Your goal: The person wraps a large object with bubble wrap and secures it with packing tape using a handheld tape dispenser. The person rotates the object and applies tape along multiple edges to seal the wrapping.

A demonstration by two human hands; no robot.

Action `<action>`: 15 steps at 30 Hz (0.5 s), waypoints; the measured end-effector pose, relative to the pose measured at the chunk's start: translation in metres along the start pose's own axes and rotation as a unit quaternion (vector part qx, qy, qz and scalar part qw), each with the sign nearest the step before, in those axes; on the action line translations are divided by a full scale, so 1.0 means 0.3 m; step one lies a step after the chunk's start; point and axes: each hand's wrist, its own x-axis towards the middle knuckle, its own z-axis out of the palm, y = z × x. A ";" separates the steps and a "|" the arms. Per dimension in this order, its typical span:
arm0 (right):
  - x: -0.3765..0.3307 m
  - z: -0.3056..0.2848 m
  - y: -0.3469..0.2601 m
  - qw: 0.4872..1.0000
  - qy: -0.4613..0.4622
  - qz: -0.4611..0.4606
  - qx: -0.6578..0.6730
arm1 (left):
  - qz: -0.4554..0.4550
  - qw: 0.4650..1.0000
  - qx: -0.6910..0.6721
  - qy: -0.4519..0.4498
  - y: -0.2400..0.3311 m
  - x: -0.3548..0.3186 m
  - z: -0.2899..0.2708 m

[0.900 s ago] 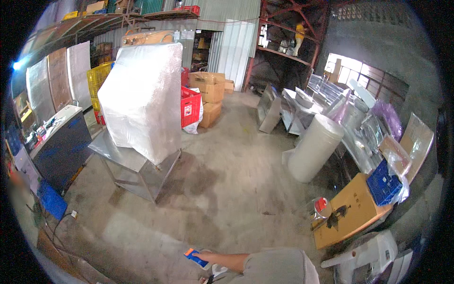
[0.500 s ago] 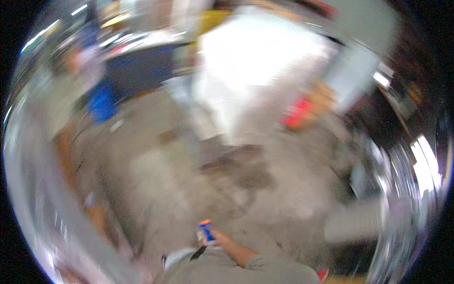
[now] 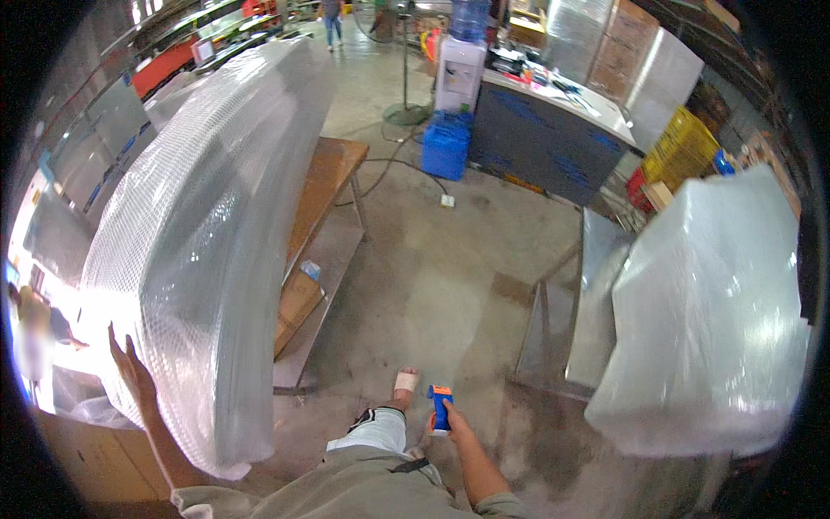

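A large bubble-wrapped bundle [image 3: 229, 251] fills the left side, standing beside and partly over a wooden table [image 3: 333, 177]. My left hand [image 3: 134, 372] reaches out to its near outer side with the fingers spread, lying against or very close to the plastic. In front of my body, my right hand [image 3: 456, 421] is closed around a small blue-and-orange handheld object [image 3: 441, 410], whose kind I cannot make out. Part of its lower end is hidden by the fingers.
A second plastic-wrapped bundle [image 3: 700, 320] stands at right. A flat cardboard piece [image 3: 298, 303] lies on the table's lower shelf. Ahead are a water dispenser [image 3: 460, 73], blue crate [image 3: 446, 145], counter [image 3: 545, 134] and floor cable [image 3: 393, 160]. Another person [image 3: 35, 337] is at far left.
My view has swung left from a blurred view of the right-hand bundle to the bundle on the left. My left arm now reaches toward it. My right hand still holds the blue-and-orange object.
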 end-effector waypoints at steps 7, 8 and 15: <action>0.443 -0.172 -0.595 0.948 0.148 -0.081 -0.272 | 0.033 0.962 0.246 -0.117 0.434 0.493 0.314; 0.469 -0.210 -0.683 0.940 0.185 -0.064 -0.279 | 0.022 0.946 0.287 -0.147 0.498 0.540 0.387; 0.596 -0.201 -1.278 0.930 0.284 0.019 -0.231 | -0.127 0.908 0.340 -0.208 0.802 0.799 0.912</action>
